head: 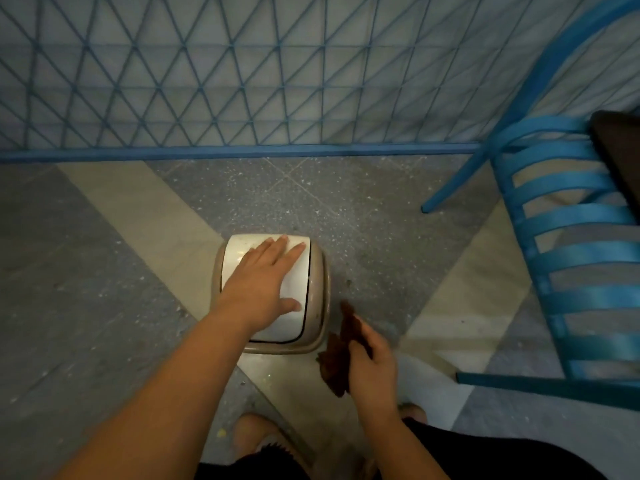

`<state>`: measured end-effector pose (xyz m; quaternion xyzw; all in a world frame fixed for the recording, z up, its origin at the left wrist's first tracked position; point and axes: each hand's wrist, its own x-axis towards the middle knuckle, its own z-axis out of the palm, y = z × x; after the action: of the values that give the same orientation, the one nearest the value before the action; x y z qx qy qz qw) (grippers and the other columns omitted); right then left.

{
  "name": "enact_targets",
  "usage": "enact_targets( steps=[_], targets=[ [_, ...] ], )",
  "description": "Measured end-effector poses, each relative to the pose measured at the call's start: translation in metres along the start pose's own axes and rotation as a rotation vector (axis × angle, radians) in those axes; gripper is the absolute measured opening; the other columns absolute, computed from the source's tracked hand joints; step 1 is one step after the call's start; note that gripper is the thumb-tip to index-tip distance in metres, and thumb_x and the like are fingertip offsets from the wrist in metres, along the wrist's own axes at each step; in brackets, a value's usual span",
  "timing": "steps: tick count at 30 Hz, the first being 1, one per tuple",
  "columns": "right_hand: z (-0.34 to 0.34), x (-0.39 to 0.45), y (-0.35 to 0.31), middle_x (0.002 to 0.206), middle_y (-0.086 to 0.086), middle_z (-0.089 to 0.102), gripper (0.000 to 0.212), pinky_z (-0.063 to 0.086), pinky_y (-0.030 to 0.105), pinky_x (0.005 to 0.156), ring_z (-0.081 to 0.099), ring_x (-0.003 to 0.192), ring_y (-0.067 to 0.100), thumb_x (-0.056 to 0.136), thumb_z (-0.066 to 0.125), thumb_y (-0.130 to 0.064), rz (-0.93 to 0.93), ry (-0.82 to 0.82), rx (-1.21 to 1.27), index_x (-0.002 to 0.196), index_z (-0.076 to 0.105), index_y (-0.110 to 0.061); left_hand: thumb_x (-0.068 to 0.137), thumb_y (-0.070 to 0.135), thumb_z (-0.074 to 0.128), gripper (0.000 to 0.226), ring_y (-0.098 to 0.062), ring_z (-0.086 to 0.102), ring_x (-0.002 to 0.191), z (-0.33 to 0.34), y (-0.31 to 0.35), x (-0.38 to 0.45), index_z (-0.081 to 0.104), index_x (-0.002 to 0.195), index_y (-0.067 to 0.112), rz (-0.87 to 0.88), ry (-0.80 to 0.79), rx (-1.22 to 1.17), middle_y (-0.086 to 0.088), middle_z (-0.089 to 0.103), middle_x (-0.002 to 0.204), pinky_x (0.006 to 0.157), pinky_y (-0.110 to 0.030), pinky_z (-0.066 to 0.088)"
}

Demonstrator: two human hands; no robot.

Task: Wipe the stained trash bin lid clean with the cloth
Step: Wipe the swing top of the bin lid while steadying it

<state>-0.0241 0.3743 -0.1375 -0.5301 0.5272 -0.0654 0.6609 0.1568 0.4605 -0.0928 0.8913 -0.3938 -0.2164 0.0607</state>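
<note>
A small beige trash bin stands on the floor at the middle of the head view, topped by a white swing lid. My left hand lies flat on the lid with its fingers straight and spread. Small specks show on the lid near its far left corner. To the right of the bin, a little nearer to me, my right hand grips a dark brown cloth. The cloth hangs beside the bin's near right corner and is blurred; it does not touch the lid.
A blue metal lattice fence runs across the far side. A blue slatted chair stands at the right, with a dark table edge above it. My feet are just behind the bin on grey and beige floor tiles.
</note>
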Motion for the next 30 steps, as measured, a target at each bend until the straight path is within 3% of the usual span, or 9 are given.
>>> enact_targets(
  steps=[4,6,8,11,14,19,21,26,30],
  targets=[
    [0.023,0.001,0.024,0.113,0.003,0.065,0.041,0.053,0.044,0.09,0.066,0.097,0.023,0.088,0.048,-0.018,0.027,-0.017,-0.043,0.104,0.065,-0.052,0.082,0.046,0.067,0.091,-0.018,-0.003,0.148,0.006,-0.001,0.004,0.007,0.151,0.037,-0.007,0.014,0.012,0.006,-0.002,0.162,0.121,-0.034,0.004],
    [0.036,-0.003,0.012,0.115,-0.001,0.061,0.039,0.046,0.03,0.097,0.061,0.106,0.018,0.09,0.052,-0.011,-0.037,0.026,-0.031,0.109,0.065,-0.041,0.081,0.046,0.067,0.091,-0.018,-0.001,0.148,0.007,-0.001,0.004,0.009,0.151,0.037,-0.011,0.027,0.02,0.005,0.001,0.162,0.121,-0.035,0.006],
    [0.048,-0.004,-0.006,0.115,-0.005,0.055,0.036,0.04,0.015,0.093,0.057,0.109,0.012,0.092,0.052,-0.004,-0.136,0.078,-0.02,0.121,0.063,-0.023,0.081,0.046,0.068,0.091,-0.018,0.0,0.148,0.009,-0.002,0.004,0.01,0.151,0.038,-0.018,0.041,0.03,0.005,0.002,0.161,0.12,-0.036,0.007],
    [0.06,-0.003,-0.028,0.11,-0.018,0.049,0.038,0.035,-0.001,0.085,0.053,0.102,-0.005,0.092,0.052,-0.001,-0.348,0.057,-0.037,0.122,0.061,-0.023,0.084,0.036,0.066,0.088,-0.019,0.0,0.148,0.011,0.0,0.004,0.009,0.15,0.039,-0.017,0.06,0.05,0.005,0.002,0.161,0.12,-0.036,0.008],
    [0.062,-0.01,-0.014,0.115,-0.012,0.05,0.042,0.037,0.005,0.093,0.05,0.108,-0.005,0.091,0.052,0.002,-0.461,0.045,-0.105,0.123,0.062,-0.023,0.087,0.034,0.061,0.083,-0.019,0.0,0.148,0.011,0.002,0.004,0.008,0.151,0.038,-0.011,0.066,0.069,0.004,0.002,0.162,0.12,-0.034,0.005],
    [0.054,-0.015,0.028,0.125,0.001,0.049,0.039,0.038,0.019,0.098,0.053,0.117,0.019,0.092,0.051,0.002,-0.102,0.189,-0.09,0.127,0.059,-0.015,0.082,0.05,0.064,0.09,-0.019,-0.001,0.148,0.007,0.003,0.004,0.007,0.151,0.038,-0.016,0.036,0.048,0.005,0.0,0.161,0.12,-0.033,0.003],
    [0.056,-0.01,0.021,0.123,0.0,0.048,0.038,0.036,0.018,0.097,0.053,0.115,0.018,0.093,0.05,0.0,-0.113,0.181,-0.085,0.128,0.058,-0.013,0.083,0.049,0.064,0.089,-0.019,-0.001,0.148,0.006,0.004,0.003,0.007,0.151,0.038,-0.015,0.047,0.054,0.005,0.0,0.161,0.12,-0.033,0.003],
    [0.062,0.009,-0.02,0.121,-0.006,0.047,0.042,0.036,0.016,0.099,0.049,0.109,0.005,0.094,0.048,-0.001,-0.346,0.114,-0.129,0.13,0.056,-0.02,0.085,0.047,0.062,0.088,-0.019,0.0,0.148,0.007,0.004,0.003,0.006,0.151,0.038,-0.021,0.066,0.085,0.005,0.001,0.161,0.118,-0.032,0.002],
    [0.044,0.001,0.002,0.127,0.0,0.048,0.039,0.035,0.013,0.098,0.051,0.113,0.011,0.096,0.046,-0.002,-0.234,0.059,-0.244,0.132,0.054,-0.013,0.085,0.051,0.06,0.089,-0.019,-0.002,0.148,0.006,0.006,0.003,0.002,0.151,0.037,-0.018,0.05,0.098,0.004,-0.003,0.162,0.119,-0.032,0.0]
  ],
)
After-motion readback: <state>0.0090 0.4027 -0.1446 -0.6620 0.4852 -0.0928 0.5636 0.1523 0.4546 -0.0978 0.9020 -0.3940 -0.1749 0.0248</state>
